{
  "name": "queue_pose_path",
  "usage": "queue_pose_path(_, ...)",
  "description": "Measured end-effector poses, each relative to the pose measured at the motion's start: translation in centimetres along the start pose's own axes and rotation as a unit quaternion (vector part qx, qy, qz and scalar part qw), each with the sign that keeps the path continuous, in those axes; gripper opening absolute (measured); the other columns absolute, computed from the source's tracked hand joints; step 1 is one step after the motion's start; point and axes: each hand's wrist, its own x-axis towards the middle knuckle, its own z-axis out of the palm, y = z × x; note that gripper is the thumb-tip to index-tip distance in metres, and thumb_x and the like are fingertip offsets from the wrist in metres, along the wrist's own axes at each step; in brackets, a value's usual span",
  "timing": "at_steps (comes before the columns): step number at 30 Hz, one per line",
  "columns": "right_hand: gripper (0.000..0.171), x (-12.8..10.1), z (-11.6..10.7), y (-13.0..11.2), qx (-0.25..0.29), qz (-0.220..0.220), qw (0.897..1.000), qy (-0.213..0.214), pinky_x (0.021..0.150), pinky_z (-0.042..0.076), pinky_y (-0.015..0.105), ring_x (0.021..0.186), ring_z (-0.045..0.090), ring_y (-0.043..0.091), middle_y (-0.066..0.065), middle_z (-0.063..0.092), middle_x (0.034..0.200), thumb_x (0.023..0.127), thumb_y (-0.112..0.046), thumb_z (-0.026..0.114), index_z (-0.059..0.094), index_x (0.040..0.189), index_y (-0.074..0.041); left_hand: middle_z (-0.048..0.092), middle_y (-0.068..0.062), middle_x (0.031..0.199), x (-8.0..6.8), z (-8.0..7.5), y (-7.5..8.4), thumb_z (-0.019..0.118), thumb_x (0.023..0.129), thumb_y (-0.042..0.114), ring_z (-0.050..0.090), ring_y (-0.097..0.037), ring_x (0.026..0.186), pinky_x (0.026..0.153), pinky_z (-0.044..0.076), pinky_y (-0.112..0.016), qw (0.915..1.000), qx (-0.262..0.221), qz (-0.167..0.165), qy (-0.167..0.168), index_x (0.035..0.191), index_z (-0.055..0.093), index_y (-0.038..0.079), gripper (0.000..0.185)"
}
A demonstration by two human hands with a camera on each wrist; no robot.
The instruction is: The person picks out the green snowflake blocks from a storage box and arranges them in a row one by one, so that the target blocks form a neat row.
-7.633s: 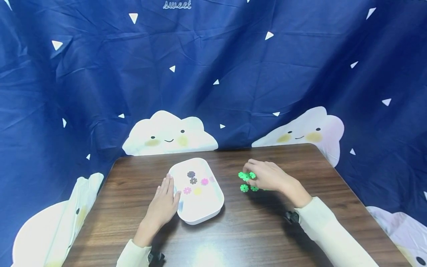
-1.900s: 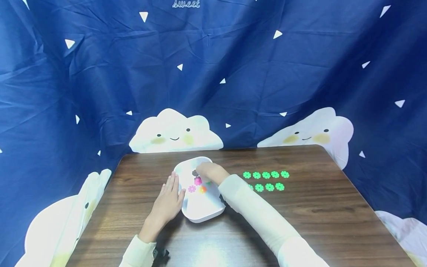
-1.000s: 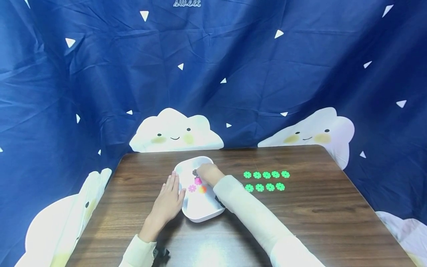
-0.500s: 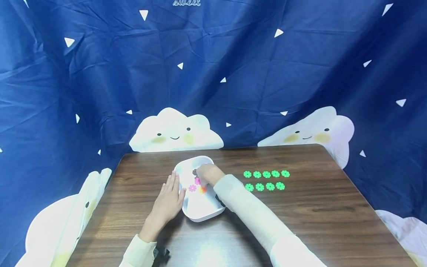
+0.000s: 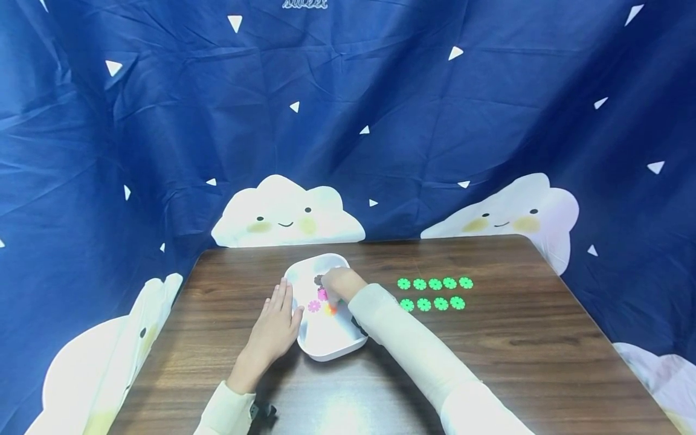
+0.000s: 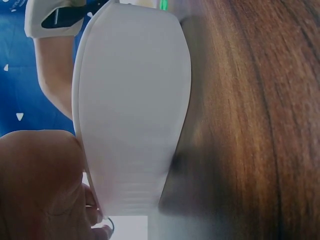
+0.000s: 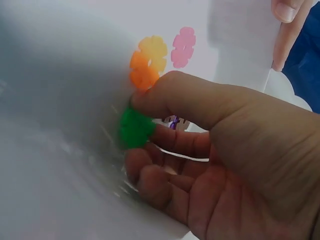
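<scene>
A white tray (image 5: 328,345) stands on the table. My left hand (image 5: 274,323) rests along its left rim with straight fingers; in the left wrist view that hand (image 6: 42,182) is beside the tray's outer wall. Inside the tray my right hand (image 5: 342,283) reaches down. The right wrist view shows this hand (image 7: 200,135) pinching a green flower-shaped disc (image 7: 134,129) between thumb and fingers, against the tray. Close to the thumb lie an orange disc (image 7: 142,72), a yellow disc (image 7: 156,50) and a pink disc (image 7: 184,47). Dark discs (image 5: 318,280) lie near the fingers.
Several green discs (image 5: 435,284) lie flat in two rows on the wooden table (image 5: 516,338), right of the tray. The right forearm partly covers the front row's left end. Behind the table hangs a blue curtain (image 5: 391,121) with cloud prints.
Earlier my right hand was over the bunched green discs; they now lie in two rows and the hand is inside the tray. In the last second it barely moves. The left hand stays put.
</scene>
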Motion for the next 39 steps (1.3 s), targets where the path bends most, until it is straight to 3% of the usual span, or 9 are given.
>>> queue_pose_path(10, 0.076, -0.5, -0.1, -0.1, 0.017, 0.004, 1.0, -0.015, 0.059, 0.054, 0.025, 0.076, 0.061, 0.017, 0.005, 0.06, 0.113, 0.08, -0.017, 0.079, 0.045, 0.147, -0.031, 0.011, -0.019, 0.164, 0.0, 0.1, 0.0, 0.036, 0.105, 0.039, 0.013, -0.034, 0.152, 0.12, 0.022, -0.056, 1.0, -0.001, 0.003, 0.0, 0.154, 0.019, -0.004, 0.067)
queue_pose_path(16, 0.058, -1.1, -0.3, -0.4, -0.03, 0.014, 0.999, -0.035, 0.061, 0.054, 0.024, 0.081, 0.06, 0.017, 0.004, 0.059, 0.112, 0.081, -0.013, 0.079, 0.058, 0.134, -0.023, 0.013, -0.019, 0.164, -0.1, -0.1, 0.0, 0.037, 0.105, 0.039, 0.015, -0.034, 0.152, 0.12, 0.024, -0.057, 0.9999, -0.004, 0.008, 0.006, 0.154, 0.02, -0.004, 0.067)
queue_pose_path(22, 0.046, -1.1, -0.3, 0.0, -0.094, -0.016, 0.995, -0.032, 0.076, 0.055, 0.026, 0.085, 0.06, 0.017, 0.004, 0.062, 0.105, 0.081, -0.017, 0.078, 0.063, 0.125, -0.016, 0.01, -0.018, 0.165, 0.1, 0.3, 0.0, 0.036, 0.105, 0.041, 0.013, -0.034, 0.152, 0.12, 0.022, -0.057, 1.0, -0.004, 0.007, 0.003, 0.155, 0.019, -0.003, 0.068)
queue_pose_path(30, 0.061, -0.7, -0.3, -0.4, -0.134, -0.012, 0.99, -0.049, 0.065, 0.051, 0.022, 0.084, 0.06, 0.016, 0.004, 0.06, 0.107, 0.086, -0.018, 0.072, 0.05, 0.143, -0.024, 0.011, -0.018, 0.164, 0.1, 0.2, 0.1, 0.037, 0.105, 0.041, 0.013, -0.033, 0.152, 0.12, 0.022, -0.057, 0.9999, -0.002, 0.008, 0.008, 0.154, 0.019, -0.003, 0.068)
queue_pose_path(35, 0.052, -1.1, 0.0, -0.4, -0.13, -0.022, 0.991, -0.037, 0.062, 0.05, 0.021, 0.081, 0.06, 0.017, 0.004, 0.062, 0.103, 0.087, -0.017, 0.07, 0.056, 0.136, -0.02, 0.011, -0.018, 0.164, 0.1, 0.2, 0.2, 0.037, 0.105, 0.04, 0.013, -0.034, 0.152, 0.121, 0.021, -0.057, 0.9999, -0.006, 0.008, 0.006, 0.155, 0.019, -0.003, 0.068)
queue_pose_path(39, 0.05, -1.1, 0.0, -0.3, -0.111, -0.018, 0.993, -0.028, 0.064, 0.051, 0.022, 0.084, 0.06, 0.017, 0.004, 0.062, 0.107, 0.092, -0.016, 0.065, 0.054, 0.14, -0.022, 0.012, -0.018, 0.164, 0.1, 0.3, 0.1, 0.038, 0.105, 0.04, 0.014, -0.034, 0.152, 0.121, 0.02, -0.057, 0.9999, -0.003, 0.008, 0.009, 0.154, 0.019, -0.003, 0.068)
